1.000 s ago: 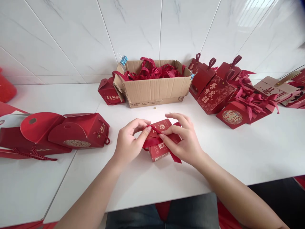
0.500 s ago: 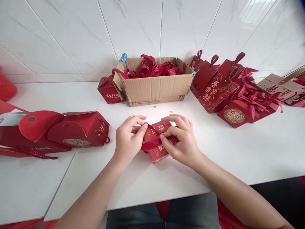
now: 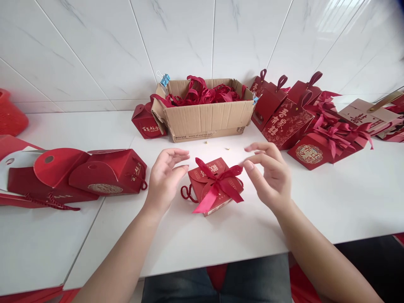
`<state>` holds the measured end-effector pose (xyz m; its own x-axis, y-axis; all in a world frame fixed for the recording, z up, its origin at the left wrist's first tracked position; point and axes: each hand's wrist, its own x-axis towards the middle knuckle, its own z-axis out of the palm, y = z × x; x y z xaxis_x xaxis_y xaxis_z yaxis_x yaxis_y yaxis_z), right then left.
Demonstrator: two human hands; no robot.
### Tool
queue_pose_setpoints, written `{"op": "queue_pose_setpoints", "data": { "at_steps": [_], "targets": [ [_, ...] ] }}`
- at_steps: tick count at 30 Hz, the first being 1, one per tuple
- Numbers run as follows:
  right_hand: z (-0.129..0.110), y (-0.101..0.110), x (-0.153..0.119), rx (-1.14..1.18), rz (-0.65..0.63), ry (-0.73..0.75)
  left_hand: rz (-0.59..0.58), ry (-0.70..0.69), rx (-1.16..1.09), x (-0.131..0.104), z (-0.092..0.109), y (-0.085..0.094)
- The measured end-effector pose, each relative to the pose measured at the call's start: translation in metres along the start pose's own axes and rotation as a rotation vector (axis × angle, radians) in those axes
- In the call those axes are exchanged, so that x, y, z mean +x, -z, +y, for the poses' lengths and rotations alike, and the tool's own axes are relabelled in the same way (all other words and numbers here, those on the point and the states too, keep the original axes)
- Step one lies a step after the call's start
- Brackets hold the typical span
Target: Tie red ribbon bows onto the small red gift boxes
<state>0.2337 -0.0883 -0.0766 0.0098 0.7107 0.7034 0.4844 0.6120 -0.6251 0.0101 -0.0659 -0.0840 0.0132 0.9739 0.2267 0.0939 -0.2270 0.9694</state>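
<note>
1. Near side of the cardboard carton [image 3: 205, 120], toward the worker: red gift box [image 3: 204, 185] rests on the white table [image 3: 176, 252]. Ribbon bow [image 3: 219, 182] lies across its top; twisted cord handle [image 3: 183, 195] loops out on the side toward the carton's left end.

2. Left hand [image 3: 168, 172]: in front of the carton's left end. Fingers loosely curled, thumb parted from them; holds nothing and stands apart from the gift box.

3. Right hand [image 3: 267, 172]: in front of the carton's right end. Fingers half spread, no grip seen; tips of thumb and forefinger lie close to one bow loop. Contact: cannot tell.

4. Step in hand, as judged: dressing the bow. Loop toward the carton's right end looks fuller; the one toward its left looks narrow. To even them, steady the knot with one hand and tease the thin loop wider with light pulls. Tugging a tail alone would likely shrink a loop. Smooth both tails flat.

5. Between carton and gift box: two gold-coloured bits [image 3: 206, 142], too small to identify. Best kept out of the ribbon.

6. Inside the carton: loose red ribbons [image 3: 205, 94]. Right of the carton: handled boxes [image 3: 288, 120]; farther right and nearer, an emblem box [image 3: 311, 155], apparently bow-topped, a fair pattern for loop balance. Left of the carton and nearer: flap-top boxes [image 3: 61, 168].
</note>
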Motion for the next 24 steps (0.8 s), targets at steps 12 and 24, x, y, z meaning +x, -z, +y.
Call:
{"op": "queue_pose_setpoints", "data": {
  "at_steps": [12,24],
  "targets": [
    [0.010,0.037,0.013,0.087,-1.338,-0.425,-0.240,-0.353,0.421,-0.014,0.001,-0.016],
    [0.005,0.001,0.008,0.341,-0.956,-0.764,-0.032,-0.171,0.315,-0.007,0.006,-0.018]
  ]
}}
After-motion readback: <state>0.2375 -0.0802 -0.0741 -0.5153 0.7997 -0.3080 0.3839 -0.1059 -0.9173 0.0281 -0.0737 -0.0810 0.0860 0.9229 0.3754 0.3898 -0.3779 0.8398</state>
